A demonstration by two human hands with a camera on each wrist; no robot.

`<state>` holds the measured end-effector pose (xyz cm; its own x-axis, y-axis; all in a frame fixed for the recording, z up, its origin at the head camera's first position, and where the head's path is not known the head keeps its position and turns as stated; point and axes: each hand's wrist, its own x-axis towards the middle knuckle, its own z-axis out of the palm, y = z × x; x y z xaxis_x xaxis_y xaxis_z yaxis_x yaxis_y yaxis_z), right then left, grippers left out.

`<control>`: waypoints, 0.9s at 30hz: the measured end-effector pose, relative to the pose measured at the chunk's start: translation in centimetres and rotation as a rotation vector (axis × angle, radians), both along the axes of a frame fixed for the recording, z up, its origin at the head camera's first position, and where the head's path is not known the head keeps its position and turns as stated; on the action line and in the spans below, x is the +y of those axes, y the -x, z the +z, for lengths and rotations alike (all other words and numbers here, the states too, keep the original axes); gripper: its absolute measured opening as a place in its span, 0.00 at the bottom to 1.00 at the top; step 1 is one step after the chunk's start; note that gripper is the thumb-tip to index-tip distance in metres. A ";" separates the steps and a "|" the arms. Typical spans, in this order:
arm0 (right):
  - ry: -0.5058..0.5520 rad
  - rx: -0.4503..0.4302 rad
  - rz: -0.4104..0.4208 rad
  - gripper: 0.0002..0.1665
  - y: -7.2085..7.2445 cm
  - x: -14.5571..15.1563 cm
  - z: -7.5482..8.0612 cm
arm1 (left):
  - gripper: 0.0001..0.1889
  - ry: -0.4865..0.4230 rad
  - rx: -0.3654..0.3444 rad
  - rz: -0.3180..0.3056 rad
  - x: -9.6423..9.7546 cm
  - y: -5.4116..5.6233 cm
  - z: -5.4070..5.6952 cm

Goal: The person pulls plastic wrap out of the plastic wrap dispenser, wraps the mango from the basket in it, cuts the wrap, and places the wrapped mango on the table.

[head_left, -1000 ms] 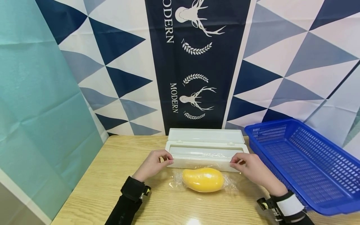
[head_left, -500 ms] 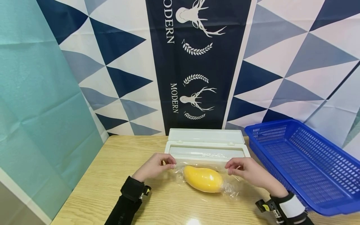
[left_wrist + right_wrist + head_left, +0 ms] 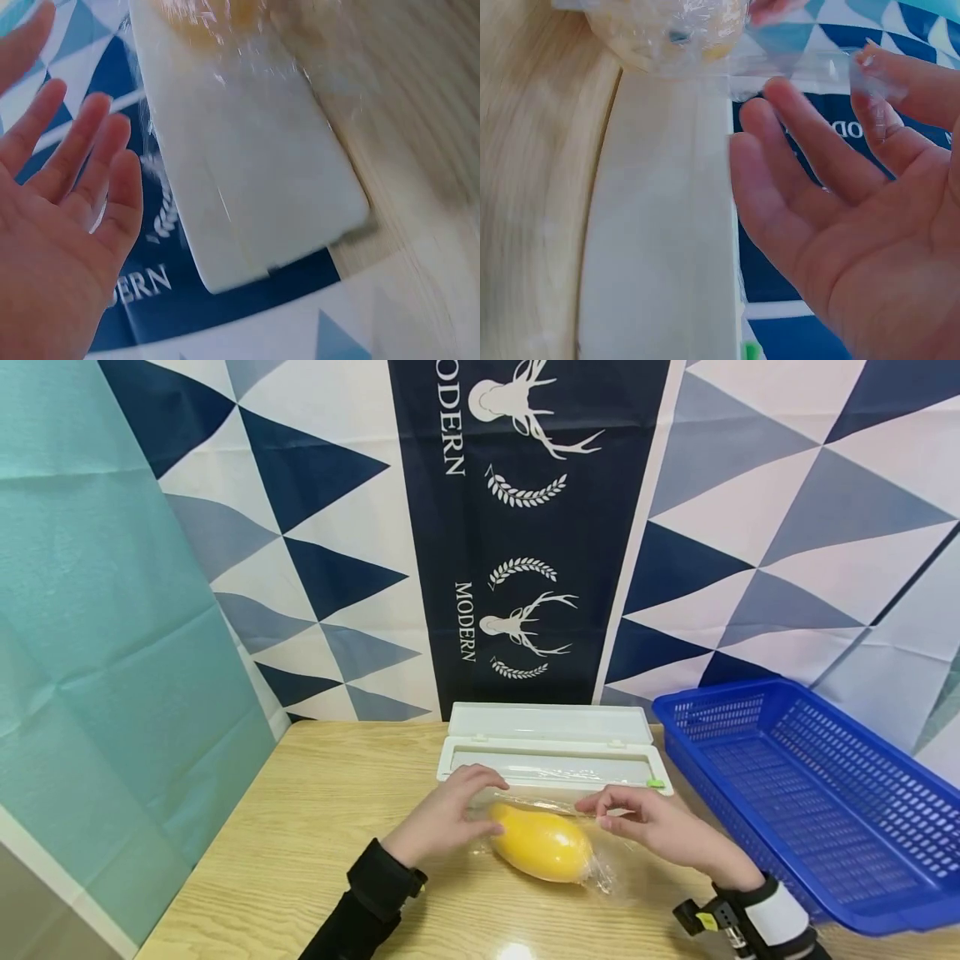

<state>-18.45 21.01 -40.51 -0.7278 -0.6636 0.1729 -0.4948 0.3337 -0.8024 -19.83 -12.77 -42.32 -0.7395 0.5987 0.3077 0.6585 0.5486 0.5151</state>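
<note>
A yellow mango lies in clear cling film on the table, its right end bunched in crumpled film. My left hand is at the mango's left end, thumb and fingers apart; in the left wrist view its fingers are loosely bent with nothing between them. To the right of the mango, my right hand pinches film between thumb and index finger. The right wrist view shows that strip of film stretched towards the mango. Behind stands a white cling film dispenser, lid raised, with a green slider.
A blue perforated basket sits on the right side of the wooden table. A patterned cloth backdrop rises right behind the dispenser, and a teal cloth hangs at the left.
My left hand has left the film's edge and moved right to the mango, its fingers spreading. My right hand has come left and nearer. The mango has turned slightly, and the green slider has come into view.
</note>
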 end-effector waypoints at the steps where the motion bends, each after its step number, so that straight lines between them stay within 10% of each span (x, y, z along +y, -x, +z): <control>1: 0.011 -0.048 0.025 0.07 -0.1 -0.1 0.0 | 0.29 0.025 0.023 -0.001 0.3 -0.1 -0.1; 10: 0.169 -0.335 0.185 0.13 -0.7 -1.0 0.1 | 0.48 0.198 0.102 -0.017 2.5 -1.2 -0.6; 27: 0.297 -0.384 0.372 0.07 -1.1 -2.0 -0.4 | 0.26 0.203 0.100 -0.011 3.6 -1.7 -1.2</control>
<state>-17.33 19.00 -40.88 -0.5037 -0.8487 0.1610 -0.1925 -0.0714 -0.9787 -18.16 -9.14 -43.48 -0.7046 0.6635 0.2515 0.7071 0.6273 0.3264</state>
